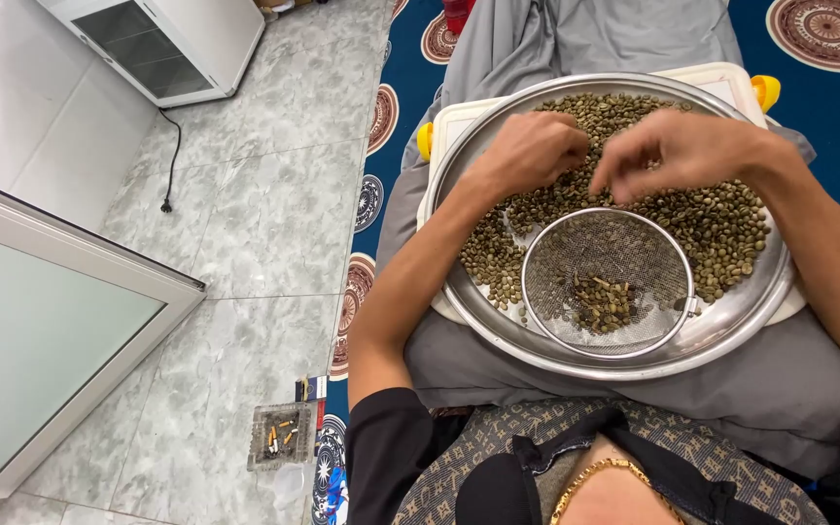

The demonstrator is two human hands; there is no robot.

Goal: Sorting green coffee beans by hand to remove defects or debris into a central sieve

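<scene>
A wide round steel tray (498,331) is seen resting on the person's lap, on a white board (721,80) with yellow knobs at its far corners. The tray is spread with greenish-brown beans (721,224), heaped mostly across its far half. A round wire-mesh sieve (607,282) lies inside the tray on the near side, and a small pile of darker beans and bits is held in its bottom.

Both hands are laid over the beans at the far side of the tray, just beyond the sieve. The left hand (532,148) is curled loosely, knuckles up, its fingers tucked down into the beans; whether anything is held in its grip cannot be told. The right hand (678,146) is drawn to a pinch, thumb and fingertips closed together just above the sieve's far rim, perhaps on a single bean, though this is too small to be made out.

On the floor to the left, a square glass ashtray (280,436) with cigarette ends is set beside a small flat packet (311,389) of dark blue and yellow. The floor (245,214) is of grey marbled tile. A dark blue rug (809,78) with round patterned medallions is spread beneath the person. A white appliance (167,39) with a dark glass panel is placed at the far left, its black cord and plug (165,204) lying loose on the tiles, and a frosted glass panel in a pale frame is seen at the near left.
</scene>
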